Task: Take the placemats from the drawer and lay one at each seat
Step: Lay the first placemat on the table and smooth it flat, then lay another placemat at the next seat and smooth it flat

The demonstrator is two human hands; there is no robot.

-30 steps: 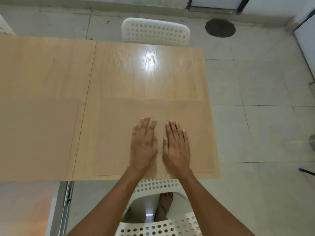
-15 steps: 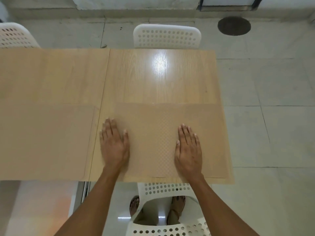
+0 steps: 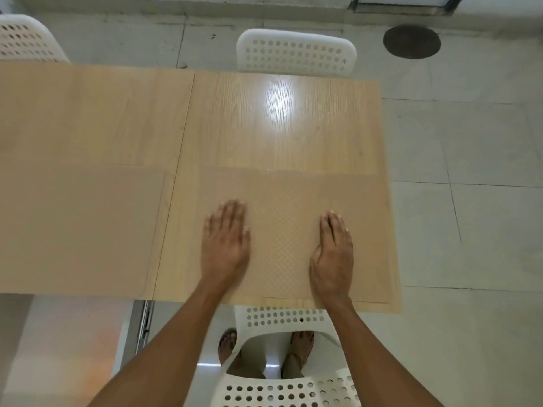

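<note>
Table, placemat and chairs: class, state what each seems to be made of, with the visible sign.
Table: probably wood or wood-look laminate, glossy; grain lines and a bright glare.
Placemat under the hands: likely woven or textured plastic, matte; fine check pattern, no glare.
Chairs: seemingly moulded white plastic; smooth rounded backs with punched holes.

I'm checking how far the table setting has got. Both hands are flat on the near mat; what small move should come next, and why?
Probably lift both hands off. The left hand and right hand lie flat on the near placemat, which already sits before the near chair. The far side of the table, by the far chair, shows no mat.
</note>
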